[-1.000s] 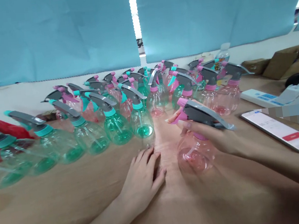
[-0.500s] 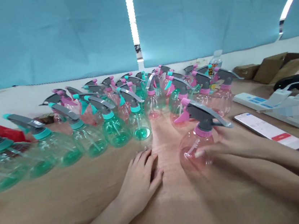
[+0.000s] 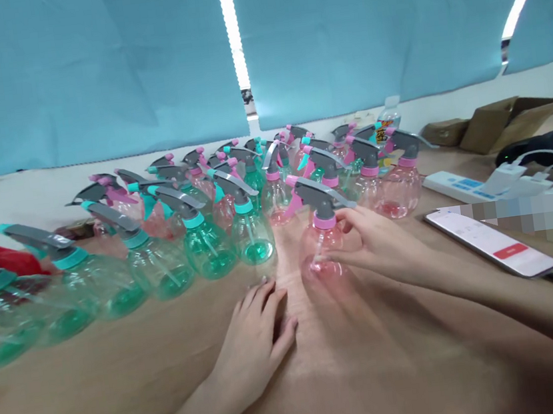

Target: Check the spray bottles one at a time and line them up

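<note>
My right hand [image 3: 361,240] is closed round the body of a clear pink spray bottle [image 3: 315,266], which stands upright with its grey and pink trigger head pointing left. The far fingers are hidden behind it. My left hand [image 3: 256,327] rests palm down on the table, fingers loosely spread and holding nothing. Just beyond my left fingertips stands a green spray bottle [image 3: 254,236] with a turquoise collar. A second green spray bottle [image 3: 210,249] is beside it, in a row running to the left.
Several more pink and green spray bottles crowd the back of the wooden table [image 3: 300,399]. To the right lie a phone [image 3: 497,240] with a cable and a white power strip [image 3: 460,184]. Behind them sits an open cardboard box [image 3: 503,125]. Red material [image 3: 3,254] lies at far left.
My right hand has moved the pink spray bottle left and away from me, nearer the other bottles. My left hand stays in place on the table. The view has shifted slightly.
</note>
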The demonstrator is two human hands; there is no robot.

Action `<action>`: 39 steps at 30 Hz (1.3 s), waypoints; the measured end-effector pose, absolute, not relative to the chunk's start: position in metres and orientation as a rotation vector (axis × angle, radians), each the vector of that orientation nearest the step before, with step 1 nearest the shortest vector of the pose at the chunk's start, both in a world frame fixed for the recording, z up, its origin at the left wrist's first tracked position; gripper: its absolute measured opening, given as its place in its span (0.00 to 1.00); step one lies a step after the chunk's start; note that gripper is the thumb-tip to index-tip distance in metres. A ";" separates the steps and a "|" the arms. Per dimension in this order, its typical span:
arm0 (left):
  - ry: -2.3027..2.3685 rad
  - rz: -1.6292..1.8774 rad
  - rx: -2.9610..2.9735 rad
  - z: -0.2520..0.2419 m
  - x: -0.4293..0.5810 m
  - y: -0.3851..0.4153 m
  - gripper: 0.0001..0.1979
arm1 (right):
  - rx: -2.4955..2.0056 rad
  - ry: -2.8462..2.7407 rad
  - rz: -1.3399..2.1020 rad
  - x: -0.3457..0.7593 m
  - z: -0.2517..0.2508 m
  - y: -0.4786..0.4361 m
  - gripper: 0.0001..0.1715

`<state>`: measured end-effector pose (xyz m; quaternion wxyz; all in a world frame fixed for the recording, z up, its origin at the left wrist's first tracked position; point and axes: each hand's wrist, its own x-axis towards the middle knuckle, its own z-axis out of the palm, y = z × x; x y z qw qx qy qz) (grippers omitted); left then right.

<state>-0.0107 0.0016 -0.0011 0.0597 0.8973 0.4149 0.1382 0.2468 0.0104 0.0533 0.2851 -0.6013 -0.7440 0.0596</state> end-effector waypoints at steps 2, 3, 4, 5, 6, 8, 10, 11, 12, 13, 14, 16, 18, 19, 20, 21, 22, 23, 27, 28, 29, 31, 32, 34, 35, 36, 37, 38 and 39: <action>1.259 0.409 2.717 -0.001 -0.011 0.002 0.17 | -1.569 -2.028 0.083 0.241 0.053 0.021 0.28; 1.259 0.405 2.717 -0.001 -0.011 0.002 0.17 | -1.570 -2.039 0.054 0.238 0.053 0.025 0.28; 1.257 0.405 2.719 -0.002 -0.011 0.002 0.17 | -1.586 -2.046 0.035 0.236 0.054 0.029 0.29; 1.256 0.409 2.721 -0.002 -0.011 0.002 0.17 | -1.614 -2.048 0.024 0.234 0.055 0.033 0.29; 1.255 0.414 2.724 -0.002 -0.011 0.002 0.17 | -1.645 -2.050 0.017 0.232 0.056 0.036 0.29; 1.253 0.420 2.730 -0.003 -0.012 0.002 0.18 | -1.694 -2.045 0.017 0.230 0.057 0.042 0.30; 1.257 0.414 2.734 -0.003 -0.011 0.003 0.18 | -1.718 -2.031 0.023 0.228 0.058 0.047 0.30; 1.259 0.408 2.735 -0.004 -0.011 0.003 0.18 | -1.723 -2.025 0.025 0.227 0.057 0.050 0.30; 1.259 0.406 2.735 -0.004 -0.012 0.003 0.18 | -1.727 -2.020 0.027 0.226 0.057 0.053 0.30; 1.261 0.405 2.734 -0.004 -0.012 0.003 0.18 | -1.728 -2.015 0.032 0.225 0.056 0.056 0.30; 1.262 0.405 2.732 -0.004 -0.012 0.003 0.18 | -1.726 -2.009 0.036 0.224 0.055 0.059 0.29; 1.260 0.402 2.728 -0.004 -0.012 0.003 0.18 | -1.721 -1.989 0.047 0.222 0.054 0.065 0.29; 1.262 0.392 2.726 -0.004 -0.012 0.003 0.18 | -1.710 -1.979 0.048 0.220 0.053 0.070 0.30; 1.263 0.388 2.726 -0.004 -0.013 0.003 0.19 | -1.703 -1.981 0.041 0.219 0.052 0.072 0.30; 1.264 0.385 2.726 -0.004 -0.013 0.003 0.18 | -1.699 -1.985 0.030 0.218 0.052 0.074 0.30; 1.266 0.383 2.726 -0.003 -0.013 0.003 0.19 | -1.696 -1.989 0.018 0.217 0.051 0.076 0.30; 1.267 0.385 2.728 -0.003 -0.013 0.003 0.18 | -1.695 -1.993 0.007 0.216 0.051 0.077 0.30; 1.266 0.385 2.729 -0.003 -0.013 0.002 0.18 | -1.695 -1.993 -0.001 0.216 0.051 0.078 0.31; 1.252 0.383 2.736 -0.003 -0.014 0.002 0.19 | -1.695 -1.995 -0.019 0.214 0.049 0.082 0.33; 1.248 0.384 2.737 -0.003 -0.014 0.003 0.18 | -1.701 -1.992 -0.023 0.213 0.049 0.082 0.33; 1.247 0.386 2.737 -0.003 -0.014 0.003 0.18 | -1.709 -1.989 -0.030 0.213 0.049 0.083 0.34; 1.247 0.395 2.736 -0.004 -0.013 0.003 0.19 | -1.728 -1.995 -0.044 0.212 0.049 0.083 0.35; 1.249 0.396 2.733 -0.004 -0.013 0.004 0.19 | -1.732 -2.001 -0.054 0.211 0.050 0.082 0.35; 1.258 0.395 2.725 -0.004 -0.013 0.004 0.19 | -1.698 -2.020 -0.076 0.213 0.050 0.078 0.35; 1.261 0.395 2.720 -0.004 -0.013 0.004 0.19 | -1.665 -2.020 -0.089 0.215 0.050 0.075 0.35; 1.264 0.398 2.715 -0.004 -0.013 0.004 0.19 | -1.625 -2.009 -0.102 0.219 0.051 0.071 0.33; 1.264 0.402 2.708 -0.003 -0.013 0.003 0.19 | -1.586 -1.986 -0.111 0.224 0.051 0.066 0.31; 1.260 0.411 2.701 -0.003 -0.014 0.003 0.19 | -1.555 -1.951 -0.122 0.230 0.051 0.062 0.27; 1.255 0.428 2.693 -0.003 -0.014 0.003 0.18 | -1.531 -1.917 -0.123 0.238 0.051 0.057 0.22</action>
